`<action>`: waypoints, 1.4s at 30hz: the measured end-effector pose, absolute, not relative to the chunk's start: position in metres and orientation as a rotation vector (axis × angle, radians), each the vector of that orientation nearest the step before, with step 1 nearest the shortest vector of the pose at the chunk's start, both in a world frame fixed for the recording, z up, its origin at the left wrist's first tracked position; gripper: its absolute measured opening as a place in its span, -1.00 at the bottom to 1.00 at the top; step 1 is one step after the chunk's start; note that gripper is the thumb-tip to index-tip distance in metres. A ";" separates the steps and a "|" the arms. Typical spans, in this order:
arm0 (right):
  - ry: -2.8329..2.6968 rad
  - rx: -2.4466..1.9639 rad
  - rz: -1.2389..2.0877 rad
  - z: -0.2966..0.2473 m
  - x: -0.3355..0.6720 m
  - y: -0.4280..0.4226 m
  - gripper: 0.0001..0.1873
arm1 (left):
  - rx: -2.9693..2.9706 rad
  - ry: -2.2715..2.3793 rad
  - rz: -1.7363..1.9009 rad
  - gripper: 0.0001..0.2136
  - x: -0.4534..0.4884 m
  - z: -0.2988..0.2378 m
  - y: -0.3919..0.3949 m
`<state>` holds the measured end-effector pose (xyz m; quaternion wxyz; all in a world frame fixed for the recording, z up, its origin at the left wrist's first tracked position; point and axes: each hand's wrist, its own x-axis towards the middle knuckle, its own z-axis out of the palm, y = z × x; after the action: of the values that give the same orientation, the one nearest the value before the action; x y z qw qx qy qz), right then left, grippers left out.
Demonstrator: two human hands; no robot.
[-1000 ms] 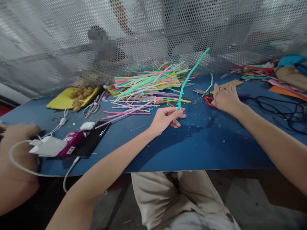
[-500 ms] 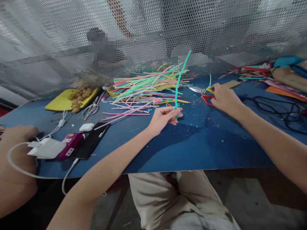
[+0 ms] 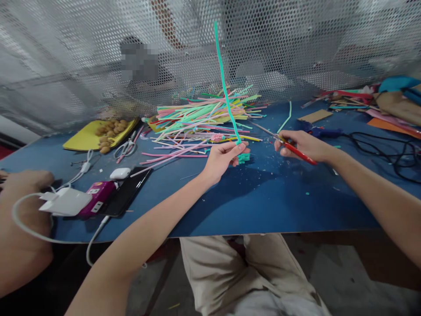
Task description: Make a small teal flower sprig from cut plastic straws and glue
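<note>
Between the thumb and fingers of my left hand [image 3: 225, 160] is a green pipe cleaner [image 3: 224, 81], its long end standing up and tilted slightly left. A bunch of short green pieces [image 3: 244, 158] shows under the fingertips. My right hand [image 3: 301, 145] is wrapped round red-handled scissors [image 3: 296, 151], whose metal blades point up and left, apart from the green stem. Behind my left hand lies a heap of pastel pipe cleaners [image 3: 200, 115]. One bent green pipe cleaner [image 3: 287, 119] lies just beyond the scissors.
A purple power adapter [image 3: 101, 193], a white charger [image 3: 67, 202] and a black phone [image 3: 126, 199] lie at left, beside another person's arm [image 3: 24, 219]. Brown balls rest on a yellow sheet [image 3: 80, 136]. A blue glue gun [image 3: 324, 131] with black cable lies right. Perforated metal [image 3: 197, 39] borders the back.
The green stem has swung from leaning right to leaning left, showing the short green bunch below. My right hand has moved down and turned the scissors, so the red handle points toward lower right.
</note>
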<state>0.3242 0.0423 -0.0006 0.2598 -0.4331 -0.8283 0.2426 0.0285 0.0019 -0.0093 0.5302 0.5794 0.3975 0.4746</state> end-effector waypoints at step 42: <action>-2.325 -1.163 0.912 -0.001 0.284 0.009 -0.45 | 1.561 0.847 0.957 -0.69 0.028 -0.009 -0.008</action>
<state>0.2845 0.0092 -0.0013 0.1917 -0.4144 -0.8282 0.3250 0.0284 -0.0085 -0.0095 0.5331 0.6546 0.3552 0.4014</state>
